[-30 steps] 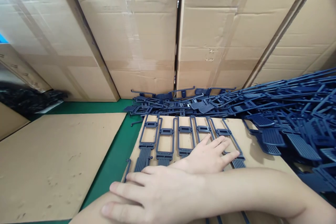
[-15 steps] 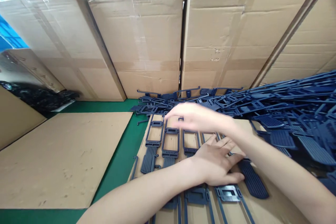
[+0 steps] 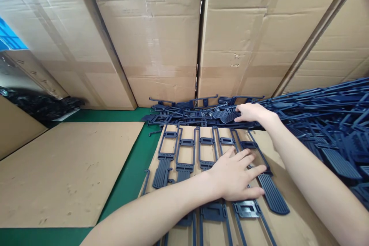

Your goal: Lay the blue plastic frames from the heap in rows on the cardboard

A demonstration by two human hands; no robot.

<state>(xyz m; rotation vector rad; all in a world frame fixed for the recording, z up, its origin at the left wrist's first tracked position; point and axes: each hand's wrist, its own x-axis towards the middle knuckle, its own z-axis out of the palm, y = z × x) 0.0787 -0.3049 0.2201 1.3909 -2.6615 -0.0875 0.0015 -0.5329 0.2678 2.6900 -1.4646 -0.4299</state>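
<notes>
Several dark blue plastic frame parts (image 3: 188, 150) lie side by side in a row on a cardboard sheet (image 3: 288, 184). My left hand (image 3: 236, 177) rests flat on the row, fingers spread, pressing the rightmost parts. My right hand (image 3: 250, 112) reaches to the far edge of the sheet and touches the loose heap of blue parts (image 3: 323, 123) there; its fingers curl onto a ribbed piece, and whether they grip it is unclear. A second row of the same parts (image 3: 242, 211) begins below my left hand.
Tall cardboard boxes (image 3: 155, 42) wall off the back. A bare cardboard sheet (image 3: 66, 169) lies at left on the green table (image 3: 127, 184). A bag of black parts (image 3: 37, 105) sits at far left.
My right hand has lifted off the near part of the sheet, swung over the row and reached right to the heap at the back. My left hand stays flat on the row.
</notes>
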